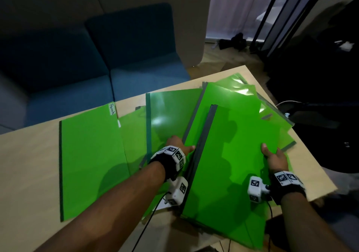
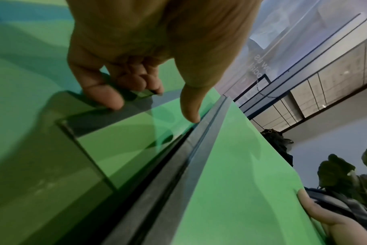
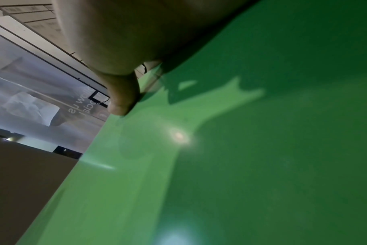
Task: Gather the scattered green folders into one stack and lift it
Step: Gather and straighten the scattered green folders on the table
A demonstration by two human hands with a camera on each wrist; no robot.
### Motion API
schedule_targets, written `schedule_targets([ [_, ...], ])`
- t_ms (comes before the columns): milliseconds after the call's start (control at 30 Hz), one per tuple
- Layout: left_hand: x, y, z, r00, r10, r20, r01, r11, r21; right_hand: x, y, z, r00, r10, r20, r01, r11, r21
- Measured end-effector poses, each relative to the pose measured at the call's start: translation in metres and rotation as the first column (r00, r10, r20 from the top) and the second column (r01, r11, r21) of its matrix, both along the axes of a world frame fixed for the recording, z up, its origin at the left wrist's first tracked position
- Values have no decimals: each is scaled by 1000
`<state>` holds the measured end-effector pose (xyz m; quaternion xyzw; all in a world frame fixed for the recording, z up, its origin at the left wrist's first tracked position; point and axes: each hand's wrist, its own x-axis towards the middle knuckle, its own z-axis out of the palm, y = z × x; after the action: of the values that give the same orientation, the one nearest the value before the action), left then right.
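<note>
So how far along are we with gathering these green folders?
Partly done: several glossy green plastic folders already overlap in a loose fan on the light wooden table. In hand: the left hand and right hand hold the top folder by its edges. Left: the folder labelled "Permits" lies apart; nothing squared or lifted.

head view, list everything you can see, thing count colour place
green folders: at least six, overlapping, fanned across the table
labelled folder: one, green, white Permits tab, far left
table: one, light wood, under the folders
sofa: one, blue, beyond the table
dark bag: one, on the floor, far right
left hand: pinching a folder's dark spine
right hand: gripping the top folder's right edge
</note>
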<state>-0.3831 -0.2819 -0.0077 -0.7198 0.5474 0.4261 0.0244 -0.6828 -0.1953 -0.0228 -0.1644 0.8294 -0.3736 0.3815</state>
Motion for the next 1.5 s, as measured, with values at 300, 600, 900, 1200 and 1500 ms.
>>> schedule_targets([
  [300, -8, 4, 8, 994, 105, 7, -105, 995, -2, 5, -4, 2, 997, 58, -41, -58, 998, 20],
  [600, 60, 13, 24, 930, 360, 71, -339, 918, -207, 27, -27, 25, 991, 123, 45, -119, 990, -74],
  [900, 91, 18, 16, 872, 472, -133, -487, 864, -129, 54, -43, 26, 980, 173, 93, -159, 977, -142],
  [1200, 107, 16, 27, 886, 401, -234, -444, 877, -181, 60, -45, 29, 980, 168, 103, -153, 979, -133],
  [1500, 245, 20, 61, 650, 591, -478, -756, 570, -323, 82, -44, 42, 967, 204, 152, -183, 973, -139],
])
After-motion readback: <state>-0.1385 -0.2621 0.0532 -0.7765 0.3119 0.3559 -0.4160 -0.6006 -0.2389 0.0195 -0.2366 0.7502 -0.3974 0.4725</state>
